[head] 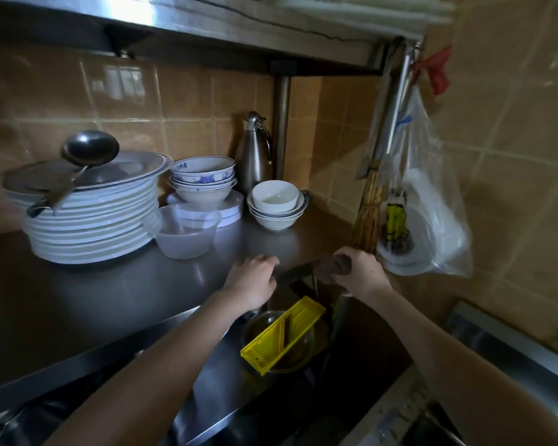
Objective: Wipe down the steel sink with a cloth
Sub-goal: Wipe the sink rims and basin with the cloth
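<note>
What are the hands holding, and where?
The right hand grips a dark cloth, bunched up in its fist. Whether the left hand holds anything cannot be told.

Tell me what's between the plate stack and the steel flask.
Head view: a stack of blue-patterned bowls stands between the plate stack and the flask, clear tubs just in front.

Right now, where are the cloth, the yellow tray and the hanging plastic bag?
cloth [333, 268]: head view, on its dark exposed fold.
yellow tray [268, 348]: head view, on its flat yellow face.
plastic bag [438, 201]: head view, on its clear side.
</note>
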The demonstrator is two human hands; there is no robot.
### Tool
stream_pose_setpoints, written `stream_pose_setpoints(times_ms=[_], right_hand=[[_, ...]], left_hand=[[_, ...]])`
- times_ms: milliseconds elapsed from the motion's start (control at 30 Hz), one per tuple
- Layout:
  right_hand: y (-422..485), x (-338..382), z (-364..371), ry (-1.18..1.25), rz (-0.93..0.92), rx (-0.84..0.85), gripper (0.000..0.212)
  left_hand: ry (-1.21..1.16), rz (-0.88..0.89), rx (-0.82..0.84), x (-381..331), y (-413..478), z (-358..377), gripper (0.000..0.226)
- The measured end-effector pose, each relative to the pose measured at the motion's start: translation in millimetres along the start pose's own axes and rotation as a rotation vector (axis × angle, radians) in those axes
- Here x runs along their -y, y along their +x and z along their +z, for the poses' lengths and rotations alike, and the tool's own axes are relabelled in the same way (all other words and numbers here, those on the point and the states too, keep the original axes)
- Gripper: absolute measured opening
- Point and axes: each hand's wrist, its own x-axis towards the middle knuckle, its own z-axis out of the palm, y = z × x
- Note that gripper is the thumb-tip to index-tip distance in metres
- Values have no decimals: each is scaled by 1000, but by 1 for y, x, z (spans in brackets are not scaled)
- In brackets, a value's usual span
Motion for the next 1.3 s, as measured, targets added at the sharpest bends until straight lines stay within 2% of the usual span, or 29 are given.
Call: stream_pose_setpoints(times_ms=[267, 433, 733, 1000, 1300], right_hand=[[-60, -49, -16, 51, 80, 11, 36], [-96, -80, -6, 51, 110, 48, 35], [-158, -119, 35, -22, 133, 88, 28], [-207, -143, 82, -4, 206, 196, 31], [-247, -159, 131, 25, 294, 307, 40]], left_hand=[[-27, 57, 9, -48, -24, 21, 36], [-32, 26, 83, -68, -52, 42, 37], [-24, 20, 237, -93, -104, 84, 38], [-92, 29, 284, -106, -151, 129, 34], [-85, -37, 490, -109, -192, 174, 37]])
